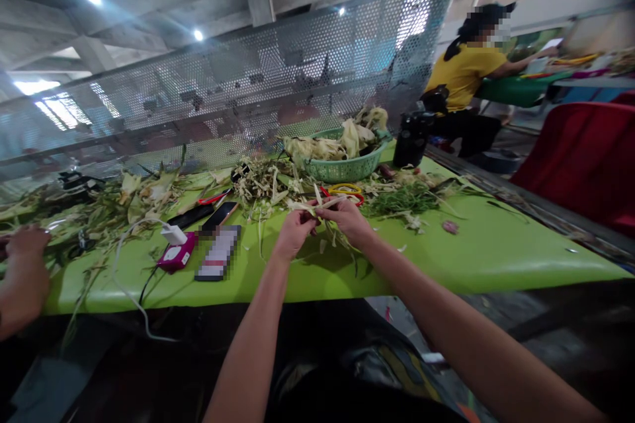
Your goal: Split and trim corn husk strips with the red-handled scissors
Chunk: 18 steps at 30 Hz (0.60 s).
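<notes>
So both hands are up over the lime-green table, just in front of the green plastic basket, on the side nearer the camera. The left hand and right hand are almost touching, and both have their fingers pinched narrow around the same pale husk strip, which runs sideways between them a bit above the tabletop. The basket is the only real container here, a mesh-sided bowl type, and it's piled over the rim with yellowish husks. Right at the foot of the basket there's a yellow ring and some red handles, could be scissors, can't really tell. To the right of the basket sit a black object and a heap of thin green stems. Left of the basket it's a mess of loose scraps, then a dark phone, and further out a pink power bank with a white plug on it. Way out left of the basket another person's hand rests among the leaves. Behind the basket stands a perforated metal screen, and off past its right end a person in a yellow shirt sits at another table.
</notes>
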{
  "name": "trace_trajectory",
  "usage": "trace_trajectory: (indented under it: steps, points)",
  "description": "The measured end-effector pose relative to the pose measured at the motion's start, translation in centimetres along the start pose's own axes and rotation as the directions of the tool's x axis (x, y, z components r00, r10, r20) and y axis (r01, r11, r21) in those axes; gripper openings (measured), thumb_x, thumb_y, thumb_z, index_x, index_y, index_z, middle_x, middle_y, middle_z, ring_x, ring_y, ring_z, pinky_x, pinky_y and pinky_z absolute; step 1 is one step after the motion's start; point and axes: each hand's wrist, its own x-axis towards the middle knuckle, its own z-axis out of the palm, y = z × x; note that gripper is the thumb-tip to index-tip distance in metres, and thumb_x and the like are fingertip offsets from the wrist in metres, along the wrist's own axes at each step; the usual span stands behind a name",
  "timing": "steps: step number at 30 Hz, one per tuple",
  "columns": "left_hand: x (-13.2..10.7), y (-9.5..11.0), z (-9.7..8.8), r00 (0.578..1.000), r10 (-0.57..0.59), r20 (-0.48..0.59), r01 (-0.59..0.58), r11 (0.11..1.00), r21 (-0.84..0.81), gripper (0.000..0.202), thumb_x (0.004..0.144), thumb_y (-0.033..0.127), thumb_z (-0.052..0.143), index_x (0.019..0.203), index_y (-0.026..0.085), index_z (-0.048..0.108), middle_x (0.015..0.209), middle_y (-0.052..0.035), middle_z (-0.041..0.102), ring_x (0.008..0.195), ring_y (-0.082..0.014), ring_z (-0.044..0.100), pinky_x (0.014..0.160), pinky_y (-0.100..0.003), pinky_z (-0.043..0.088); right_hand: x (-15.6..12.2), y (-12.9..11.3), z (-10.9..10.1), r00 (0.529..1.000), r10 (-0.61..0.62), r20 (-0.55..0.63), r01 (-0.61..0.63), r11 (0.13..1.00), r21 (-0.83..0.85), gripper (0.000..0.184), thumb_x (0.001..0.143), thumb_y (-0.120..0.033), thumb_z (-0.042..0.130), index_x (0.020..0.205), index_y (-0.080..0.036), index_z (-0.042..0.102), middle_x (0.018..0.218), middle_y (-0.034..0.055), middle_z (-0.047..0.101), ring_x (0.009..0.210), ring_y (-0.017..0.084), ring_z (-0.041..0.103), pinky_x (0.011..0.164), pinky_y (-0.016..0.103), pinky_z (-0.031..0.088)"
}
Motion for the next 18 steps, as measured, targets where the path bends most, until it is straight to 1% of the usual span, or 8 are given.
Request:
trace_trajectory:
  steps: [4, 7, 11, 14, 16, 18]
  points:
    - [0.11, -0.13, -0.06, 1.000, -0.003, 0.002, 0.003, 1.000, 0.011, 0.043, 0.063, 0.014, 0.064, 0.106, 0.015, 0.064, 0.070, 0.0014, 0.058, 0.056, -0.0090, 0.043, 0.052, -0.023, 0.040, 0.24, 0.51, -0.30, 0.999, -0.013, -0.039, 0.013, 1.000, -0.014, 0.035, 0.058, -0.049, 0.076, 0.070, -0.018, 0.067, 0.068, 0.0029, 0.065, 0.063, 0.018, 0.057, 0.063, 0.032, 0.046]
    - [0.24, -0.59, -0.33, 1.000, -0.005, -0.022, 0.005, 1.000, 0.013, 0.040, 0.063, 0.014, 0.065, 0.103, 0.016, 0.064, 0.069, 0.0019, 0.057, 0.056, -0.0094, 0.044, 0.053, -0.023, 0.040, 0.34, 0.60, -0.45, 0.999, -0.021, -0.045, 0.019, 0.999, -0.036, 0.033, 0.059, -0.048, 0.075, 0.069, -0.018, 0.066, 0.069, 0.0027, 0.065, 0.066, 0.018, 0.057, 0.066, 0.032, 0.046]
    - [0.10, -0.73, -0.65, 0.996, -0.014, -0.084, 0.013, 1.000, -0.018, 0.028, 0.067, 0.016, 0.065, 0.095, 0.015, 0.062, 0.073, 0.0003, 0.059, 0.063, -0.0108, 0.051, 0.062, -0.025, 0.044, 0.20, 0.37, -0.62, 0.999, -0.018, -0.031, 0.016, 0.998, -0.064, 0.030, 0.061, -0.039, 0.076, 0.078, -0.017, 0.066, 0.074, 0.0013, 0.065, 0.071, 0.017, 0.058, 0.070, 0.030, 0.045]
    - [-0.22, -0.34, -0.55, 0.995, -0.025, -0.096, 0.018, 0.998, -0.068, 0.024, 0.072, 0.022, 0.063, 0.095, 0.016, 0.058, 0.082, -0.0014, 0.061, 0.070, -0.0113, 0.056, 0.068, -0.025, 0.045, -0.01, 0.34, -0.75, 0.999, -0.017, -0.037, 0.014, 0.997, -0.075, 0.030, 0.061, -0.032, 0.076, 0.082, -0.017, 0.062, 0.076, -0.0003, 0.063, 0.072, 0.015, 0.057, 0.071, 0.029, 0.044]
    - [-0.37, -0.14, -0.41, 0.995, -0.032, -0.093, 0.024, 0.995, -0.092, 0.024, 0.074, 0.027, 0.063, 0.096, 0.017, 0.057, 0.085, -0.0016, 0.061, 0.072, -0.0112, 0.056, 0.068, -0.024, 0.044, -0.10, 0.40, -0.76, 0.999, -0.016, -0.040, 0.013, 0.996, -0.088, 0.029, 0.061, -0.029, 0.075, 0.081, -0.017, 0.059, 0.075, -0.0016, 0.061, 0.070, 0.014, 0.055, 0.069, 0.028, 0.044]
    - [-0.38, -0.16, -0.34, 0.995, -0.040, -0.093, 0.030, 0.994, -0.101, 0.026, 0.074, 0.031, 0.065, 0.094, 0.017, 0.058, 0.082, -0.0009, 0.061, 0.069, -0.0106, 0.054, 0.066, -0.023, 0.043, -0.12, 0.45, -0.69, 0.999, -0.021, -0.045, 0.016, 0.994, -0.107, 0.027, 0.061, -0.025, 0.074, 0.080, -0.017, 0.057, 0.073, -0.0027, 0.059, 0.068, 0.012, 0.053, 0.067, 0.026, 0.042]
